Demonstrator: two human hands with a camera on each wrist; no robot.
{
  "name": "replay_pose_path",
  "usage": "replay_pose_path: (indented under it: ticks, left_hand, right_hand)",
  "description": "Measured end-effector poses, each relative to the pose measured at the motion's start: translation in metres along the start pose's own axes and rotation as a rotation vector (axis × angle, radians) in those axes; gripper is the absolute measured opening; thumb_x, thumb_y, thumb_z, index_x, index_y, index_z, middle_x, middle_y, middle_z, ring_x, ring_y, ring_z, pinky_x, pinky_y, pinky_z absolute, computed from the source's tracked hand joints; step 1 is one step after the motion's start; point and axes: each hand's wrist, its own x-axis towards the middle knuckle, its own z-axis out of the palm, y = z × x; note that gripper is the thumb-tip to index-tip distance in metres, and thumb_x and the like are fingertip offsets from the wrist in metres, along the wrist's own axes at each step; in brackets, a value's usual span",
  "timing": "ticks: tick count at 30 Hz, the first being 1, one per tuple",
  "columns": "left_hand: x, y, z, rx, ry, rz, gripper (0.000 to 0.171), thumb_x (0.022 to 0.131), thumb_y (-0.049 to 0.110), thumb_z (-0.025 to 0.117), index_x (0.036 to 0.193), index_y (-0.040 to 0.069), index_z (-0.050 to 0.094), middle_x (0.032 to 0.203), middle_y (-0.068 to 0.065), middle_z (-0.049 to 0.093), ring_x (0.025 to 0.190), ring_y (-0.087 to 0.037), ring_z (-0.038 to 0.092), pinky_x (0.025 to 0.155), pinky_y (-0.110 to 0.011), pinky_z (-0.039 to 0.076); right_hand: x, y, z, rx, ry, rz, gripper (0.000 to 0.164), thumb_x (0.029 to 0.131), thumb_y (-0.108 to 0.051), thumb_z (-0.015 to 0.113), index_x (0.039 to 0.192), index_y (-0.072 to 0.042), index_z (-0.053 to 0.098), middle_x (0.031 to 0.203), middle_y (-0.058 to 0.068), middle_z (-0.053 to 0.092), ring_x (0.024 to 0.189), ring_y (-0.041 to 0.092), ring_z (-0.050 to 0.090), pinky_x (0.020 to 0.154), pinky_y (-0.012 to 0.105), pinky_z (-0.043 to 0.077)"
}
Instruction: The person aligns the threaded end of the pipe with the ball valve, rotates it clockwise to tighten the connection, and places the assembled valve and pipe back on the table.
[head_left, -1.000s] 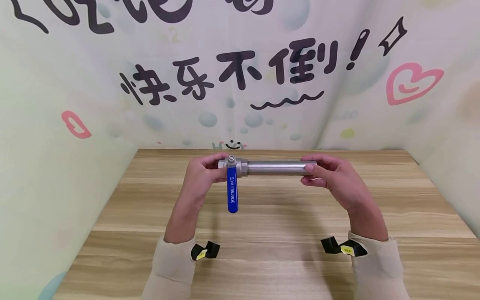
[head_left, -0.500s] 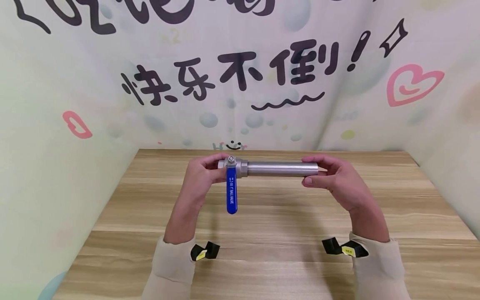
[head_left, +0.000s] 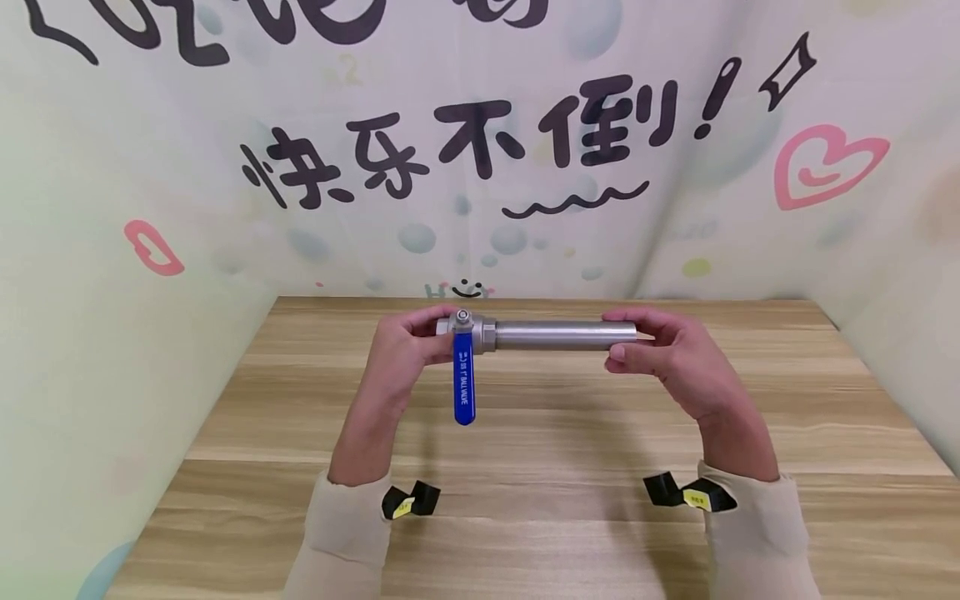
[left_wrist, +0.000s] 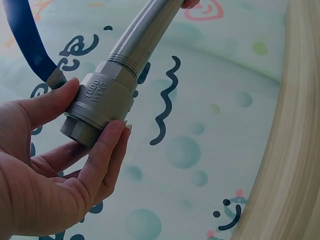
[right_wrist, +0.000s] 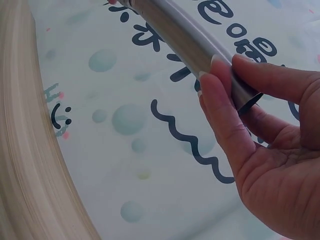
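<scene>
My left hand (head_left: 400, 354) grips the steel body of a ball valve (left_wrist: 100, 100), thumb on one side and fingers on the other. The valve's blue lever handle (head_left: 464, 379) points toward me in the head view. A plain steel pipe (head_left: 562, 335) runs level to the right from the valve; some thread (left_wrist: 122, 62) shows where it enters the hex end. At the pipe's open end, my right hand (head_left: 678, 358) pinches the tube between thumb and fingers. Both hands hold the joined pieces above the table.
The wood-grain table (head_left: 525, 500) spreads below the hands. Behind it hangs a white printed cloth (head_left: 420, 242) with dark lettering, meeting the table's back edge; pale cloth also borders both sides. Black straps with yellow labels are on both sleeves (head_left: 753, 517).
My right thumb has slid from the front face of the pipe down to its lower side, baring the pipe's end. The left hand and the valve stay almost where they were.
</scene>
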Motion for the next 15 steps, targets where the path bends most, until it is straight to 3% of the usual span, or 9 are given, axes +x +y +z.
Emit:
replay_pose_path:
  ticks: [15]
  left_hand:
    - [-0.0011, 0.0008, 0.0016, 0.007, 0.011, -0.005, 0.029, 0.084, -0.005, 0.064, 0.114, -0.004, 0.068, 0.103, -0.014, 0.062, 0.085, -0.022, 0.06, 0.074, -0.032, 0.06]
  right_hand:
    - [0.0011, -0.0021, -0.0001, 0.021, 0.004, 0.03, 0.028, 0.091, -0.009, 0.068, 0.117, 0.003, 0.064, 0.101, 0.01, 0.065, 0.078, 0.02, 0.071, 0.082, 0.031, 0.058]
